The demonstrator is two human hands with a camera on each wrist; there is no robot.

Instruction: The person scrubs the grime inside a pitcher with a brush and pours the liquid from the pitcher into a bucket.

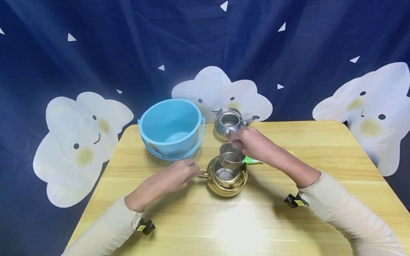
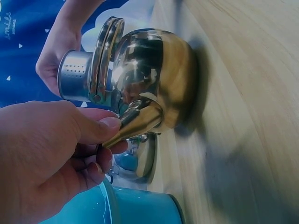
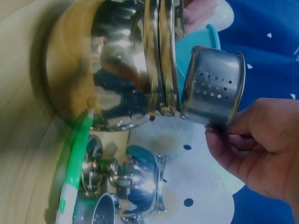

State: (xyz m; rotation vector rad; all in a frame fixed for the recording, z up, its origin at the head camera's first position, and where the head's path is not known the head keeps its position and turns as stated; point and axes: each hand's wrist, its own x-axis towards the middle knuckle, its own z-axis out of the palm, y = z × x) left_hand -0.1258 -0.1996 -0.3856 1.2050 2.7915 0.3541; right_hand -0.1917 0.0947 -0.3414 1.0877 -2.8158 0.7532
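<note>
A shiny gold teapot [image 1: 221,191] stands upright and uncovered on the wooden table, its folded handle lying around the opening. My left hand [image 1: 174,176] pinches the teapot's spout [image 2: 140,119] between thumb and fingers. Over the opening, my right hand [image 1: 256,144] holds a steel strainer basket [image 1: 230,161] by its rim, thumb and fingertips pinching one side. Rows of small holes pierce the strainer's wall, seen in the right wrist view. It sits above the teapot's mouth, with its lower edge overlapping the mouth in the head view.
A light blue bucket [image 1: 173,147] with a handle stands at the back left. Behind the gold teapot is a silver teapot [image 1: 222,131]. A green-and-white stick-like thing [image 3: 74,168] and a second strainer [image 3: 105,210] lie beyond the gold teapot. A dark blue curtain [image 1: 205,35] hangs behind the table [image 1: 320,153].
</note>
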